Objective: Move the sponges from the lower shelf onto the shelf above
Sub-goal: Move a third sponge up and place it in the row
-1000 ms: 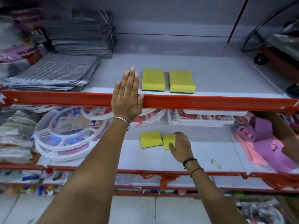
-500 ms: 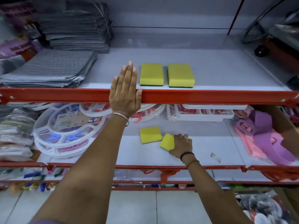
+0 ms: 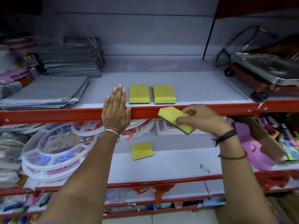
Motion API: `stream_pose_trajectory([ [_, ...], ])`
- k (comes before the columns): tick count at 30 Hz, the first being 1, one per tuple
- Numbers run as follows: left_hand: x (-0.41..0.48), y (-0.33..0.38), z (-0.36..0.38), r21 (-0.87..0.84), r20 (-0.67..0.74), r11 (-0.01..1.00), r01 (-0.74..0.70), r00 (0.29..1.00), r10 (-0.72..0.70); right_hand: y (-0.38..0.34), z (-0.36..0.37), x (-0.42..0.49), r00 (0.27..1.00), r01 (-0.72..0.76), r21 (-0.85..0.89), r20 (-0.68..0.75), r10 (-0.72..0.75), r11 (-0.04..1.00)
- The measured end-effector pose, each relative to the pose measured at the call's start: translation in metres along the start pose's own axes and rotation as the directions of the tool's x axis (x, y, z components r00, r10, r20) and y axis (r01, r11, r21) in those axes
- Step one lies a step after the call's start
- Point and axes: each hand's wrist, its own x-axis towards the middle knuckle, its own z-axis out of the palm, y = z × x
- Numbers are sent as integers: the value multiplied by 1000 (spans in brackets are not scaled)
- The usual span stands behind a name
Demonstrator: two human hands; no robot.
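Two yellow sponges with green undersides lie side by side near the front of the upper shelf (image 3: 202, 88): the left sponge (image 3: 139, 94) and the right sponge (image 3: 164, 94). My right hand (image 3: 203, 118) grips a third sponge (image 3: 174, 118), tilted, in the air in front of the shelf's red front rail (image 3: 64, 114). A fourth sponge (image 3: 141, 150) lies flat on the lower shelf (image 3: 169, 165). My left hand (image 3: 115, 109) rests flat over the red rail, fingers together, just left of the upper sponges.
Stacks of grey folded cloths (image 3: 47, 91) fill the upper shelf's left side. A metal trolley with wheels (image 3: 262, 73) sits at its right. On the lower shelf, round white plastic hangers (image 3: 53, 151) lie at left and pink-purple items (image 3: 254, 147) at right.
My right hand has lifted one sponge off the lower shelf up to the red rail of the upper shelf. My left hand stays on the rail. The camera view has tilted upward.
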Motion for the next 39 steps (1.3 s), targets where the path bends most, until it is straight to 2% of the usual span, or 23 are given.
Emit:
stream_pose_trajectory([
  [2, 0, 0, -1, -2, 25, 1000, 1, 1000, -1, -10, -22, 2, 999, 19, 72, -42, -16, 997],
  [5, 2, 1, -3, -8, 38, 1000, 6, 999, -6, -17, -45, 23, 973, 27, 87, -230, -6, 996],
  [8, 1, 0, -2, -9, 37, 1000, 10, 999, -10, -19, -49, 56, 928, -23, 37, -370, 35, 999],
  [12, 1, -1, -2, -1, 27, 1000, 2, 1000, -2, -10, -33, 95, 911, -157, -67, -396, 119, 985],
  [17, 0, -1, 1, 14, -6, 1000, -15, 1000, 15, 6, -7, 110, 909, -240, -120, -376, 179, 963],
  [19, 0, -1, 3, 20, -27, 1000, -17, 999, 17, 9, -4, 109, 876, -247, -128, -453, 165, 960],
  [21, -1, -1, 4, 25, -43, 1000, -20, 999, 21, 8, -1, 100, 809, -170, -146, -585, 54, 975],
  [24, -2, -2, 6, 21, -56, 999, -28, 998, 29, 3, 16, 77, 673, 105, -133, -720, -169, 986],
  [27, -3, -2, 6, 34, -71, 999, -35, 997, 38, 5, 52, 47, 485, 435, -114, -806, -339, 893],
  [28, -4, -3, 7, 34, -73, 999, -38, 997, 41, 9, 70, 39, 452, 509, -116, -807, -380, 853],
  [29, -4, -3, 8, 34, -76, 998, -44, 996, 46, 14, 88, 33, 447, 558, -111, -795, -410, 823],
  [31, -5, -3, 9, 43, -84, 998, -50, 995, 54, 31, 127, 30, 518, 597, -83, -720, -462, 798],
  [34, -4, -4, 10, 48, -93, 997, -57, 994, 61, 61, 185, 41, 726, 525, -57, -491, -481, 849],
  [37, -4, -4, 12, 46, -95, 997, -60, 993, 65, 84, 232, 62, 875, 438, -174, -143, -463, 882],
  [39, -5, -4, 13, 43, -96, 997, -60, 993, 64, 94, 257, 74, 932, 362, -298, 127, -339, 883],
])
